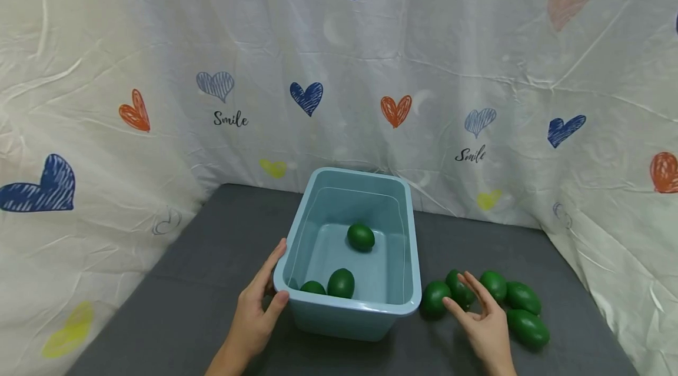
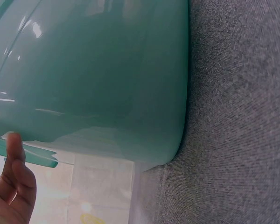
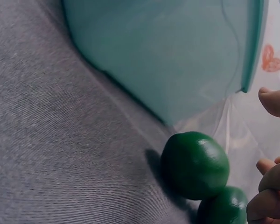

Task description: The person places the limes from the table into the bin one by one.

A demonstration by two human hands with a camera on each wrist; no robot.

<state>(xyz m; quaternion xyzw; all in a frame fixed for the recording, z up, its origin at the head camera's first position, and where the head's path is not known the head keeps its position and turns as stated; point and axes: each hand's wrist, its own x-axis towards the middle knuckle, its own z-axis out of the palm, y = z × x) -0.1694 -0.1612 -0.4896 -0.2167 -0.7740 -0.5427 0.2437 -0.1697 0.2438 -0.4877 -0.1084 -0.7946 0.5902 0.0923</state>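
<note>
A light blue plastic bin (image 1: 346, 305) stands on the grey surface. Its near left corner is held by my left hand (image 1: 251, 317), with the thumb at the front rim and the fingers along the left side. The left wrist view shows fingertips (image 2: 14, 140) against the rim. Three glossy dark green oval fruits, like avocados (image 1: 361, 237), lie inside the bin. To its right lie several more such green fruits (image 1: 528, 329). Over these hovers my right hand (image 1: 482, 323), thumb and fingers spread and nothing held; the nearest fruit (image 3: 195, 165) appears below it in the right wrist view.
The grey cloth-like surface (image 1: 222, 258) spreads around the bin. Behind and at both sides hangs a white curtain (image 1: 349, 129) printed with coloured hearts; the bin's far end is close to it.
</note>
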